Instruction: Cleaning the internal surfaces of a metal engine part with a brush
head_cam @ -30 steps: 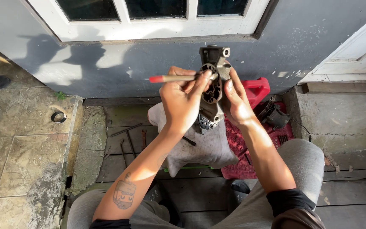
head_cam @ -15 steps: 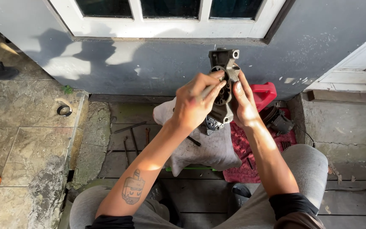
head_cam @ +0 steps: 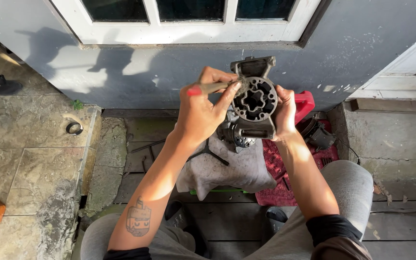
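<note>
Head view, looking down past both forearms to the floor. Left hand [head_cam: 203, 108] clenched around a thin brush [head_cam: 213, 88] with a red handle end, bristle end pressed against the rim of a round opening. Right hand [head_cam: 284, 113] grasping a grey metal housing [head_cam: 255, 98], held up in the air in front of the wall, well above the floor. Housing upright, round bore with a lobed inner shape facing the camera, flat bracket at its top, dark grime on the casting. Small tattoo on the left forearm; dark sleeves pushed up near the elbows; grey trousers over both knees at the bottom edge.

Below the hands, a dirty whitish rag [head_cam: 227, 168] spread on the dark floor boards, with another metal part [head_cam: 237, 137] lying at its upper edge. Beside the rag to the right, a red cloth [head_cam: 285, 185], and a red container [head_cam: 305, 103] just behind the right hand. Dark parts [head_cam: 319, 135] on the red cloth near the step. Small black ring [head_cam: 74, 128] on the stone tiles to the left, well apart. White window frame [head_cam: 188, 31] above a grey wall.
</note>
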